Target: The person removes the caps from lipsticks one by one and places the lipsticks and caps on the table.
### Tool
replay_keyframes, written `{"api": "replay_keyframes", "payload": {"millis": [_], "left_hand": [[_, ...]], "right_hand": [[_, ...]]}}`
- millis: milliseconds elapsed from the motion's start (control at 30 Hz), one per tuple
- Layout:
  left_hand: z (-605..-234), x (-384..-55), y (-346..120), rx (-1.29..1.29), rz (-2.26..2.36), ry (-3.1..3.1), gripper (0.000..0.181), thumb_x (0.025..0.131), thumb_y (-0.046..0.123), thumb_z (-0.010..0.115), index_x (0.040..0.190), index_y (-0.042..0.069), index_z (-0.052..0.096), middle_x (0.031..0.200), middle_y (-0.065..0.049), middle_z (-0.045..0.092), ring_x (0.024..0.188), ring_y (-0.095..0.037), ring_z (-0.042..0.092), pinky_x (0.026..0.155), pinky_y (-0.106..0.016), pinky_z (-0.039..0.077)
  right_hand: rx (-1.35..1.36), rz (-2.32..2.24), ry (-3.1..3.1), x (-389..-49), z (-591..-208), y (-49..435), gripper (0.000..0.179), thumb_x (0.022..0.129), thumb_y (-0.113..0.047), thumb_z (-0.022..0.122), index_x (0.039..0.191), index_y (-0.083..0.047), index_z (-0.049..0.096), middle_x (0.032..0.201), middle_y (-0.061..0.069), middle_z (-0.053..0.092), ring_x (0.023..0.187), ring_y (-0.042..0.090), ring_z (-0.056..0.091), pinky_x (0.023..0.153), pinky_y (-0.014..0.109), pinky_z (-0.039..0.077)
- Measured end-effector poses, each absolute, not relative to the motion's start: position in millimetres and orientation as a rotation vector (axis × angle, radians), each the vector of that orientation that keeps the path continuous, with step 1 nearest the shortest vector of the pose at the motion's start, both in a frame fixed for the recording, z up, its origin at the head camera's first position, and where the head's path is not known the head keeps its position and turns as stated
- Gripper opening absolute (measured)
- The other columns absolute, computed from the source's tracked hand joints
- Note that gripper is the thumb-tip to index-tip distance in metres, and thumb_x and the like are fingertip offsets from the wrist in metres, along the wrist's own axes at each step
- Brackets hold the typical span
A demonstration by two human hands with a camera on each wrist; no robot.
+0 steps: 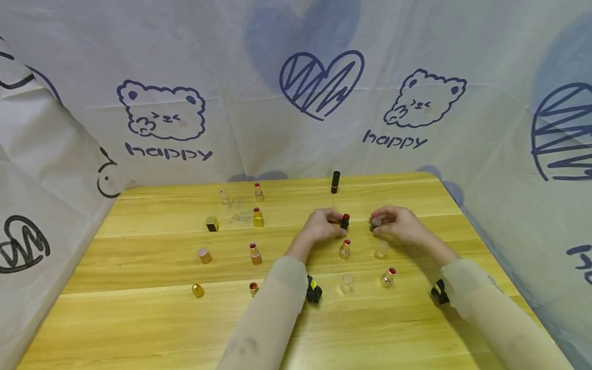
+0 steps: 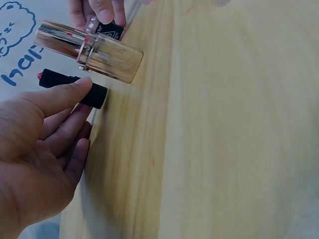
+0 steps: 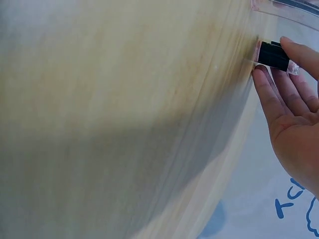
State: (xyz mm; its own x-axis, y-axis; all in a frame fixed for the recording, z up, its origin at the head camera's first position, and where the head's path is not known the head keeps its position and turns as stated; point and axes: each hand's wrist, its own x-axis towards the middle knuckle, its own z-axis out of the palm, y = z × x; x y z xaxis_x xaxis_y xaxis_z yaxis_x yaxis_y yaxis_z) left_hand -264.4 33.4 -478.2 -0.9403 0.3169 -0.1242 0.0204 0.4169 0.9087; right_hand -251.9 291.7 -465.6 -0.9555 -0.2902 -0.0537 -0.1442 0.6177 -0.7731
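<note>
In the head view my left hand [image 1: 320, 226] pinches a black lipstick [image 1: 345, 221] between thumb and fingers, its red tip pointing up. The left wrist view shows the thumb along the side of its black tube [image 2: 92, 94]. To the right, my right hand [image 1: 401, 226] holds a small clear cap with a dark band [image 1: 375, 223]. The right wrist view shows the cap's black part [image 3: 274, 55] between thumb and fingers, clear ends sticking out. Just in front of the left hand stands a gold lipstick [image 1: 345, 249] with a red tip, and a clear cap [image 1: 381, 250] stands beside it.
A closed black lipstick [image 1: 335, 182] stands at the back. Nearer me are another gold lipstick [image 1: 387, 277] and a clear cap [image 1: 347, 283]. On the left, several uncapped lipsticks stand in a column, with a black-gold cap [image 1: 212, 224], a pink-gold cap [image 1: 204, 255] and a gold cap [image 1: 198, 290].
</note>
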Motion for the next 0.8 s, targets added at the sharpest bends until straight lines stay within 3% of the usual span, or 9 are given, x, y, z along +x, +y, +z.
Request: {"api": "replay_keyframes", "payload": {"millis": [333, 567, 800], "left_hand": [[-471.8, -265.6, 20.3, 0.312, 1.785, 2.215, 0.055, 0.09, 0.007, 0.082, 0.14, -0.001, 0.06, 0.138, -0.014, 0.065, 0.133, -0.034, 0.055, 0.114, -0.043, 0.045], [-463.2, -274.4, 18.1, 0.178, 2.099, 2.162, 0.051, 0.095, 0.007, 0.076, 0.143, 0.003, 0.059, 0.144, -0.014, 0.061, 0.135, -0.033, 0.054, 0.11, -0.041, 0.05], [-463.0, -296.0, 28.2, 0.025, 2.359, 2.241, 0.047, 0.097, 0.006, 0.074, 0.141, 0.0, 0.06, 0.14, -0.016, 0.063, 0.129, -0.034, 0.058, 0.101, -0.039, 0.056]], "right_hand": [[-0.373, -1.343, 2.643, -255.9, -457.7, 290.5, 0.049, 0.098, -0.023, 0.076, 0.14, -0.003, 0.06, 0.14, 0.017, 0.064, 0.129, 0.035, 0.06, 0.109, 0.048, 0.051], [-0.334, -1.429, 2.714, -260.6, -451.7, 281.2, 0.049, 0.102, -0.039, 0.069, 0.142, -0.011, 0.061, 0.144, 0.013, 0.062, 0.133, 0.034, 0.057, 0.11, 0.051, 0.049], [-0.363, -1.524, 2.754, -267.0, -445.5, 270.4, 0.052, 0.103, -0.037, 0.067, 0.145, -0.007, 0.057, 0.146, 0.014, 0.06, 0.133, 0.034, 0.058, 0.11, 0.05, 0.049]]}}
